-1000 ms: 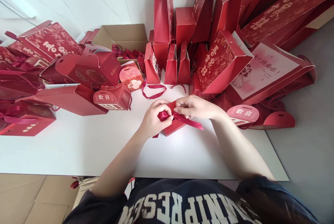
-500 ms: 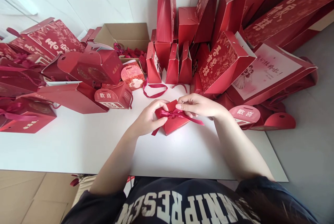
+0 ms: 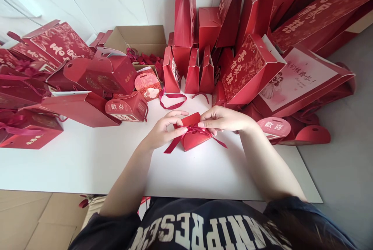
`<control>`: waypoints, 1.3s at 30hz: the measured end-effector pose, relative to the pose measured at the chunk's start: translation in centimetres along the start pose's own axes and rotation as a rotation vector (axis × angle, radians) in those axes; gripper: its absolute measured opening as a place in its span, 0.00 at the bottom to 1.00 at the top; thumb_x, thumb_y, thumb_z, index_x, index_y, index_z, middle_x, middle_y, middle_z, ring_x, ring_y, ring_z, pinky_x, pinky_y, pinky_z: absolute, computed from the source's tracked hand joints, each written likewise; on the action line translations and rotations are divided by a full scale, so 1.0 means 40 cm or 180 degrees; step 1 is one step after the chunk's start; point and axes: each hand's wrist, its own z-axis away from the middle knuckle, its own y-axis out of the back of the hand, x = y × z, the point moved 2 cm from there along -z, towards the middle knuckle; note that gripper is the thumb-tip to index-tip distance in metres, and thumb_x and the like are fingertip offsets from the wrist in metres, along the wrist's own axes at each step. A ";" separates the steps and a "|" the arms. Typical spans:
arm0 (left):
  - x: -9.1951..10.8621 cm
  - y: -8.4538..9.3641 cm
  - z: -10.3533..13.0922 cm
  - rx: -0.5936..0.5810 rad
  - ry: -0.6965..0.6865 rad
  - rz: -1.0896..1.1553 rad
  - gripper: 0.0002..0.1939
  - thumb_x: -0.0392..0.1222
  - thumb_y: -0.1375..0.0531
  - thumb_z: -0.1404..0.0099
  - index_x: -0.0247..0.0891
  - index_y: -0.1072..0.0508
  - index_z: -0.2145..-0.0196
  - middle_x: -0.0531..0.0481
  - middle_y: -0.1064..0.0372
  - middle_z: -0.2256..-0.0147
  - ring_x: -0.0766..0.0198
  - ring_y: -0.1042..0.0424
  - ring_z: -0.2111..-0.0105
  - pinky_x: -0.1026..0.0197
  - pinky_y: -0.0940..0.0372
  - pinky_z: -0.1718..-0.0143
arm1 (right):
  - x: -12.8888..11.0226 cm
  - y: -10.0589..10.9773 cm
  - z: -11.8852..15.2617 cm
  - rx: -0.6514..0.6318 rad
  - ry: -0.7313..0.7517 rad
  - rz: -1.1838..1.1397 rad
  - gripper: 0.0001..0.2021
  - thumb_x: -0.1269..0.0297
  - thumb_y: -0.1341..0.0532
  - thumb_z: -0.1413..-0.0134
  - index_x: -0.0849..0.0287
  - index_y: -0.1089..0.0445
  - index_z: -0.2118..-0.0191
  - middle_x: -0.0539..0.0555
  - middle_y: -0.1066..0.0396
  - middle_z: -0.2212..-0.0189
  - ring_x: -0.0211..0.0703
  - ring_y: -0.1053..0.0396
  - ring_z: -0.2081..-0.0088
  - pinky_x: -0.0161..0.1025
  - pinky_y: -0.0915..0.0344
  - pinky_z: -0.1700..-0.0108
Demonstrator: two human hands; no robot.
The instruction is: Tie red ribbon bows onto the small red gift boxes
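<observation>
A small red box (image 3: 194,139) lies on the white table between my two hands, with a dark pink ribbon (image 3: 173,144) tied in a bow on its top. My left hand (image 3: 165,127) pinches the left loop of the bow between thumb and forefinger, its other fingers raised. On the opposite side, my right hand (image 3: 223,120) has thumb and fingers closed on the right part of the bow, over the box's edge. Two ribbon tails hang down, one to the lower left and one to the lower right.
Beyond my hands a loose ribbon loop (image 3: 174,106) lies on the white table (image 3: 122,168). Red gift boxes (image 3: 128,107) are piled at the left, tall red bags (image 3: 253,71) at the right. A cardboard box (image 3: 140,40) holding ribbons stands by the wall.
My left thumb and forefinger have closed on the bow's left side, and the left ribbon tail now reaches further out to the left. My right hand has shifted very slightly.
</observation>
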 end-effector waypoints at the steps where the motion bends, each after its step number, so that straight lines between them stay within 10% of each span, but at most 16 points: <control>1: 0.000 0.001 -0.001 0.0050 0.0023 -0.0077 0.11 0.45 0.41 0.35 0.39 0.29 0.74 0.46 0.36 0.42 0.51 0.40 0.38 0.45 0.46 0.37 | 0.000 0.000 0.000 0.0013 0.0012 0.0018 0.20 0.48 0.41 0.41 0.61 0.31 0.72 0.47 0.34 0.81 0.33 0.42 0.79 0.32 0.45 0.75; 29: 0.040 0.033 0.020 0.0379 -0.0495 -0.1529 0.13 0.42 0.43 0.33 0.39 0.28 0.74 0.48 0.33 0.45 0.54 0.35 0.44 0.49 0.42 0.41 | 0.010 0.003 0.004 -0.0160 -0.0079 -0.0095 0.18 0.50 0.41 0.40 0.59 0.34 0.72 0.48 0.33 0.79 0.33 0.39 0.77 0.32 0.41 0.74; 39: 0.015 0.033 0.009 0.0465 -0.0328 -0.0889 0.13 0.43 0.41 0.35 0.39 0.31 0.77 0.47 0.31 0.48 0.54 0.33 0.46 0.50 0.40 0.41 | 0.020 0.009 -0.001 -0.0152 -0.0095 -0.0194 0.18 0.49 0.40 0.41 0.59 0.34 0.72 0.47 0.36 0.80 0.33 0.40 0.78 0.33 0.43 0.75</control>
